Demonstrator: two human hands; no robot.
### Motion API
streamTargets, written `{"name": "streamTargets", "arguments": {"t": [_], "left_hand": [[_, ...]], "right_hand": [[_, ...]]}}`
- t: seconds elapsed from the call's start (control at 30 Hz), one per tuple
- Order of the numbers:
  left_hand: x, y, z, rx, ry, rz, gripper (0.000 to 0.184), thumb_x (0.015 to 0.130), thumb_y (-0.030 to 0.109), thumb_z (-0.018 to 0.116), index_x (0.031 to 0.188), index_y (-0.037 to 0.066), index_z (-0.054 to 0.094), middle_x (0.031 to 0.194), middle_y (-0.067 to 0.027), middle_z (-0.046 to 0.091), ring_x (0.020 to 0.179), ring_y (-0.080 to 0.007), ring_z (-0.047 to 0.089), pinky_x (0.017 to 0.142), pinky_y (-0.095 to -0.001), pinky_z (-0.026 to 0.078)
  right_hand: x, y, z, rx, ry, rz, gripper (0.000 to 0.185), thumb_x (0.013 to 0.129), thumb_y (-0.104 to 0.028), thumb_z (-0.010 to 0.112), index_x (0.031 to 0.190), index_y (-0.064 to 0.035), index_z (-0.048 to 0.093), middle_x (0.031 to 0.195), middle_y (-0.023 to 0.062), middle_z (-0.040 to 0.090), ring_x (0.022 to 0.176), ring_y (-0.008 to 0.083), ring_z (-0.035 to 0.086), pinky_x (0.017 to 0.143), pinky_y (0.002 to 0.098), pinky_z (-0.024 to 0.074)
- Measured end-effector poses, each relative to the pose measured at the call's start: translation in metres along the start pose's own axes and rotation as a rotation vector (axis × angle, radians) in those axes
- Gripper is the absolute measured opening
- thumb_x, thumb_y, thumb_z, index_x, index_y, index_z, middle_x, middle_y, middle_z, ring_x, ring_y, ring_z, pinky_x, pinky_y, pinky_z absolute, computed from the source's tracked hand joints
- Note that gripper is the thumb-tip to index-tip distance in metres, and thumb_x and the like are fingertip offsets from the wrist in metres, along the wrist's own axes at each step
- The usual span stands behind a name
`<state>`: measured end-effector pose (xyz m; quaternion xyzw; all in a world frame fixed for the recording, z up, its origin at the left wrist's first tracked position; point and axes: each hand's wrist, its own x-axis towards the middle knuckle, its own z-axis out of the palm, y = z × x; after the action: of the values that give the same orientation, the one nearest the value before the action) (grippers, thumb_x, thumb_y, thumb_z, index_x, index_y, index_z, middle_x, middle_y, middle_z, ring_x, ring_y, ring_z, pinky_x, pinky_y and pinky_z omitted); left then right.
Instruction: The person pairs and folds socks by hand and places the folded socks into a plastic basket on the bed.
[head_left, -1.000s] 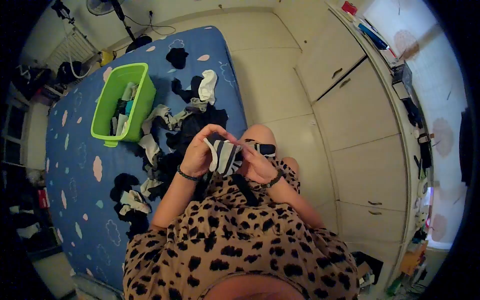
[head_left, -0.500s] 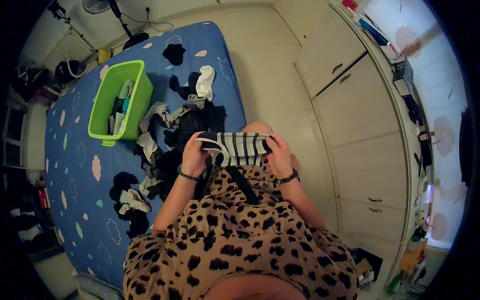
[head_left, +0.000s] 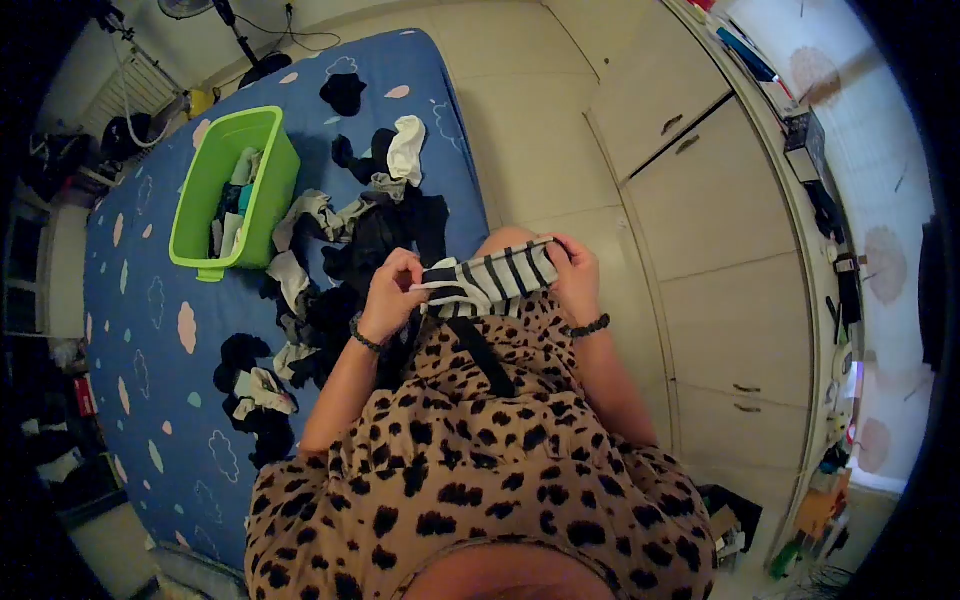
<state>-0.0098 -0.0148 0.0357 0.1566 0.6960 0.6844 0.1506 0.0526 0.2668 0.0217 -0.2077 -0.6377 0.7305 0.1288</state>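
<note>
A black-and-white striped sock is stretched sideways between my two hands, above my lap. My left hand pinches its left end, where white and dark edges show. At the other end my right hand grips the sock with thumb and fingers closed on it. Beside my left arm a heap of loose dark and grey socks lies along the bed's edge. A white sock rests at the far end of that heap.
On the blue bed stands a green plastic bin with several folded or rolled items inside. A black bundle lies near the far bed edge. Pale cabinets line the right side. A fan stands beyond the bed.
The sock's right end has risen and the sock now slants up to the right. My left fingers have shifted to a pinch at its left edge. The view has shifted slightly.
</note>
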Motion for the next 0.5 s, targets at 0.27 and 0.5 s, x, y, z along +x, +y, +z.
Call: {"name": "streamTargets", "arguments": {"t": [0.27, 0.5], "left_hand": [[0.008, 0.012, -0.003, -0.223, -0.339, -0.149, 0.036, 0.073, -0.008, 0.065, 0.063, 0.009, 0.035, 0.100, -0.0047, 0.048, 0.079, -0.0102, 0.047, 0.068, -0.0223, 0.040], [0.011, -0.007, -0.008, -0.324, 0.020, -0.191, 0.033, 0.077, -0.012, 0.053, 0.065, 0.009, 0.031, 0.097, -0.0100, 0.054, 0.067, -0.0117, 0.060, 0.056, -0.0246, 0.051]], "right_hand": [[0.008, -0.031, 0.006, -0.107, -0.014, 0.070, 0.021, 0.089, -0.010, 0.060, 0.103, 0.0051, 0.066, 0.091, 0.0044, 0.068, 0.082, 0.0094, 0.061, 0.074, 0.0234, 0.0485], [0.006, -0.016, 0.002, -0.072, -0.029, 0.114, 0.021, 0.089, -0.011, 0.062, 0.103, 0.0038, 0.066, 0.091, 0.0036, 0.068, 0.079, 0.0091, 0.061, 0.068, 0.0217, 0.0480]]}}
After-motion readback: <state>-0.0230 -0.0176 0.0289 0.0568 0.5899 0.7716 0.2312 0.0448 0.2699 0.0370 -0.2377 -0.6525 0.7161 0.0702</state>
